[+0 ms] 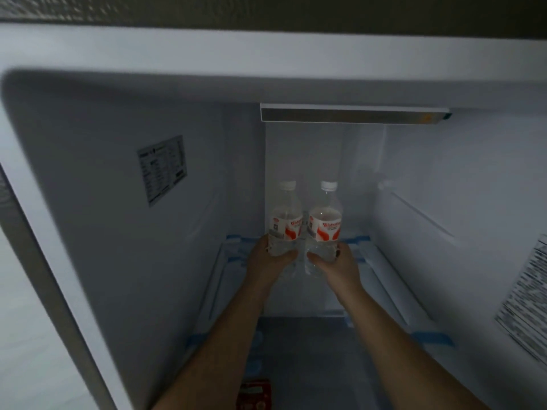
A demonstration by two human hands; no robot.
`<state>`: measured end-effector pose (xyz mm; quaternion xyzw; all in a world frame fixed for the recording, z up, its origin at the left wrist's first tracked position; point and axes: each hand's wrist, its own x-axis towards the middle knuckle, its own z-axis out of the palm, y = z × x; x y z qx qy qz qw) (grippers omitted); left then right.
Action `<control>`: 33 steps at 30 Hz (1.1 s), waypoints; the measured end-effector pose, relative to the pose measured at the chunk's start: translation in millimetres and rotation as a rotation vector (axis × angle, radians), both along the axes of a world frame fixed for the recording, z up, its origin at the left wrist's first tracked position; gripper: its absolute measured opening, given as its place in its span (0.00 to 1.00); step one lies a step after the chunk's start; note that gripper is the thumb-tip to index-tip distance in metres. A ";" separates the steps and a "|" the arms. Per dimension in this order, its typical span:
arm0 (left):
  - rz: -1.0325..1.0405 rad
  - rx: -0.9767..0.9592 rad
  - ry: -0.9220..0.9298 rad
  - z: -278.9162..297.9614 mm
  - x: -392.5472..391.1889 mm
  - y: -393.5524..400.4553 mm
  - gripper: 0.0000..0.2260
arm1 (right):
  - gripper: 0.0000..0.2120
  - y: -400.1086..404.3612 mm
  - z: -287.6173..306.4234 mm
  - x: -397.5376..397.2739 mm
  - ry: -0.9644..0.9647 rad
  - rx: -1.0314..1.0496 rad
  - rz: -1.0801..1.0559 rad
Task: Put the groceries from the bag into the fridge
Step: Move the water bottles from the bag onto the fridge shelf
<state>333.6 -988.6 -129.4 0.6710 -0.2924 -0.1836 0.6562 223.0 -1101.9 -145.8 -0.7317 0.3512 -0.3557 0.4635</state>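
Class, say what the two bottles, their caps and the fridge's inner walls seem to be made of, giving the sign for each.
Bottles: likely clear plastic, see-through, with printed wraparound labels.
Caps: white, opaque, probably plastic.
Fridge's inner walls: smooth white moulded plastic, by their rounded corners.

Inside the fridge (444, 179), two bottles stand upright side by side, the left bottle (284, 216) in the left hand (273, 257) and the right bottle (325, 217) in the right hand (336, 263), above the shelf (381, 270), near its back edge.
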 end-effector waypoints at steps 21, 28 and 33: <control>0.206 0.244 -0.652 -28.8 -40.8 69.1 0.20 | 0.24 83.2 17.3 -55.6 0.155 -0.195 -0.055; 0.154 0.518 -0.961 -44.1 -73.2 125.2 0.34 | 0.29 132.0 -5.5 -82.6 0.322 -0.360 -0.050; 0.151 0.570 -1.124 -53.4 -88.7 162.5 0.32 | 0.33 165.4 -20.0 -106.2 0.545 -0.530 -0.084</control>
